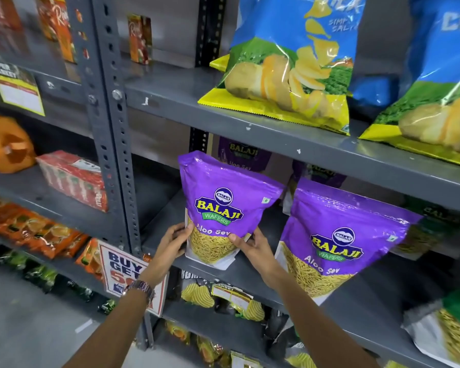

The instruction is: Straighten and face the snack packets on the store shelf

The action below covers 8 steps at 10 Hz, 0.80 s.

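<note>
Promotional sign (122, 269) hangs at the foot of the perforated grey upright (112, 123). Yellow price label (19, 88) is fixed to the upper left shelf edge. Grey floor (24, 328) lies below.

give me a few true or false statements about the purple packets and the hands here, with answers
1. Both hands, left and right, grip the left purple packet at its lower corners. True.
2. That packet lies face down. False: it stands upright, label forward.
3. A second purple packet stands to its right. True.
4. The shelf above holds red cartons. False: blue chip bags lie there.
5. The right wrist wears a band. False: the wristband is on the left.
</note>
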Each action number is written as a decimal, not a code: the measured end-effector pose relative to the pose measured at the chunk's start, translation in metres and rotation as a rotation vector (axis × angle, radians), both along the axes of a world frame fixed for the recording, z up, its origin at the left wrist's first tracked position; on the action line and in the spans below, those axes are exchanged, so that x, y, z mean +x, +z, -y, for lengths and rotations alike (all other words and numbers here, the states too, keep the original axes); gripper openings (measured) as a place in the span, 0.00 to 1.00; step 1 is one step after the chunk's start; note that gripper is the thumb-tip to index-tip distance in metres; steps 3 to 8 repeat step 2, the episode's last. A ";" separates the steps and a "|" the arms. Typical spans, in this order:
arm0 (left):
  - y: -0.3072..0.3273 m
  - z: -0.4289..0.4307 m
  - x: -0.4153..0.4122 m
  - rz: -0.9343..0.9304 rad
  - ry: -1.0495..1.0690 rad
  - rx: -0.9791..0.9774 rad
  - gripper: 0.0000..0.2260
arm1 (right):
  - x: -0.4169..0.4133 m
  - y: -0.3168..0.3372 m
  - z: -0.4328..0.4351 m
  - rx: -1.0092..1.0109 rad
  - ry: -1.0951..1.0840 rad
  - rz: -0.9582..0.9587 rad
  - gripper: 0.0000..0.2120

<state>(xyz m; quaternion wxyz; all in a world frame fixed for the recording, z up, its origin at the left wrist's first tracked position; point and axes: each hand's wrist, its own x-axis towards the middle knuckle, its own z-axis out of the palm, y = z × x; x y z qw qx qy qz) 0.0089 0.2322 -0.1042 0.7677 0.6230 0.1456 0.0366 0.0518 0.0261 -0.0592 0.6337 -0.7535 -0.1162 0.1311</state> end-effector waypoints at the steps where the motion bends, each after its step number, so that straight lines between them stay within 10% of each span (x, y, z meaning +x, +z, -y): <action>1: 0.004 0.014 -0.003 0.064 0.152 0.009 0.30 | -0.010 0.005 -0.006 0.058 -0.045 0.015 0.23; 2: 0.017 0.031 -0.031 0.323 0.372 0.123 0.22 | -0.044 0.019 -0.005 0.231 -0.316 0.119 0.29; 8: 0.017 0.031 -0.031 0.323 0.372 0.123 0.22 | -0.044 0.019 -0.005 0.231 -0.316 0.119 0.29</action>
